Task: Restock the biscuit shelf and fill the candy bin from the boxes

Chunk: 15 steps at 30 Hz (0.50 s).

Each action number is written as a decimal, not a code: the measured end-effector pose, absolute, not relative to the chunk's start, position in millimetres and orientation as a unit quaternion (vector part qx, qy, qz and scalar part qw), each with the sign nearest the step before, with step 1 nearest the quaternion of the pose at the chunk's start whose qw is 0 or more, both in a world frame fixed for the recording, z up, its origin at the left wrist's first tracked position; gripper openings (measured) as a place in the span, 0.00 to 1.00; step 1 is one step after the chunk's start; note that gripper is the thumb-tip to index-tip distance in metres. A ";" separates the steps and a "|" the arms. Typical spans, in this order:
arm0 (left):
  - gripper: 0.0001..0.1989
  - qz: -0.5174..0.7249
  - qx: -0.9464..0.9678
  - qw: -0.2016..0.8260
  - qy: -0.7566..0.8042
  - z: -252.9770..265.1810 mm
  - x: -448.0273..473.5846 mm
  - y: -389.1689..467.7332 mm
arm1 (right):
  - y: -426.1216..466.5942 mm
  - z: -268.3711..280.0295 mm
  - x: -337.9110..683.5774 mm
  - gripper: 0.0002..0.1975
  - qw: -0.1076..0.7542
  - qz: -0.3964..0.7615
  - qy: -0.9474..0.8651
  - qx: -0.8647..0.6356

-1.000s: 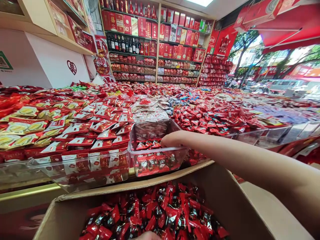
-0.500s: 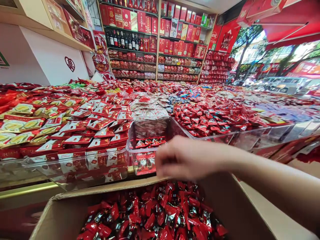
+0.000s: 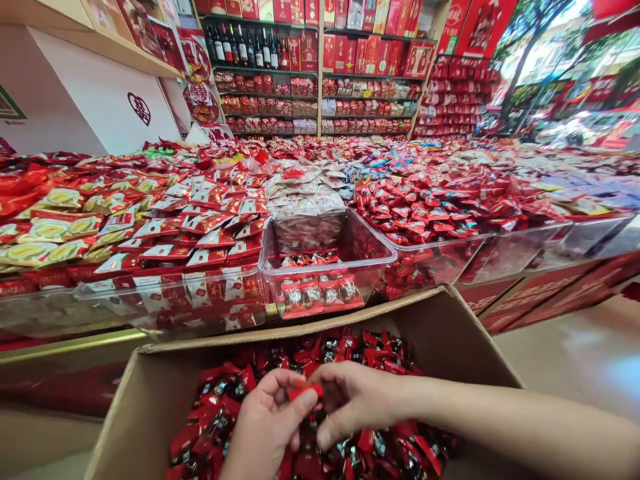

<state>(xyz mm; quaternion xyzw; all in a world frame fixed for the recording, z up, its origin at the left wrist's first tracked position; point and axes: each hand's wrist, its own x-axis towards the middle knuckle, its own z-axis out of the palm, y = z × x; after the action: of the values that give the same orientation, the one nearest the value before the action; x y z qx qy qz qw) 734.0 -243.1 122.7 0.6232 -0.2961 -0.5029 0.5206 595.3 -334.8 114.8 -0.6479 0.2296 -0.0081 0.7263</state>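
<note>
A brown cardboard box point(image 3: 165, 373) in front of me is full of red-and-black wrapped candies point(image 3: 380, 453). Over it, my left hand point(image 3: 265, 427) and my right hand point(image 3: 355, 400) meet, both pinching one red wrapped candy point(image 3: 305, 391) between their fingertips. Just beyond the box stands a clear plastic bin point(image 3: 373, 250), mostly hollow, with a low layer of the same red candies point(image 3: 315, 290) at its bottom.
A wide display of red snack packets point(image 3: 200, 220) and candies point(image 3: 425, 207) fills clear bins across the counter. Shelves of red boxes and bottles point(image 3: 310, 60) line the back wall. Bare floor point(image 3: 575, 347) lies to the right.
My right hand has drawn back from the clear bin and dropped down over the box. My left hand has come up to meet it on a red candy. The view tilted down.
</note>
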 end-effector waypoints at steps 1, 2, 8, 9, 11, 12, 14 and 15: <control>0.17 -0.501 0.624 0.530 -0.282 125.0 732.4 -242.6 | -330.5 115.0 598.1 0.26 0.751 -0.040 0.232 -0.617; 0.17 -0.499 0.623 0.539 -0.269 126.5 731.6 -241.6 | -326.2 114.2 601.2 0.24 0.763 -0.065 0.231 -0.600; 0.21 -0.507 0.614 0.546 -0.262 123.0 737.7 -237.4 | -319.1 113.6 607.1 0.20 0.803 -0.136 0.229 -0.534; 0.22 -0.517 0.608 0.539 -0.270 121.0 738.6 -237.6 | -320.5 115.0 606.3 0.20 0.799 -0.144 0.251 -0.527; 0.24 -0.534 0.602 0.525 -0.277 116.8 739.2 -238.1 | -323.3 117.0 604.4 0.21 0.789 -0.161 0.295 -0.515; 0.26 -0.540 0.602 0.518 -0.278 114.9 739.0 -238.0 | -324.4 117.4 603.6 0.21 0.785 -0.167 0.311 -0.509; 0.28 -0.548 0.606 0.502 -0.283 112.1 738.6 -237.3 | -325.7 117.8 602.1 0.20 0.782 -0.168 0.328 -0.502; 0.27 -0.553 0.606 0.495 -0.286 111.3 738.6 -236.7 | -326.0 118.0 601.4 0.20 0.780 -0.166 0.330 -0.505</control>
<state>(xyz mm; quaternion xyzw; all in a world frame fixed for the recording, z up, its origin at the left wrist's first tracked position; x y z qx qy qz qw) 738.6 -236.7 111.3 0.6057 -0.2865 -0.5530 0.4953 601.4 -326.0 118.0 -0.5051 0.3295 -0.1664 0.7801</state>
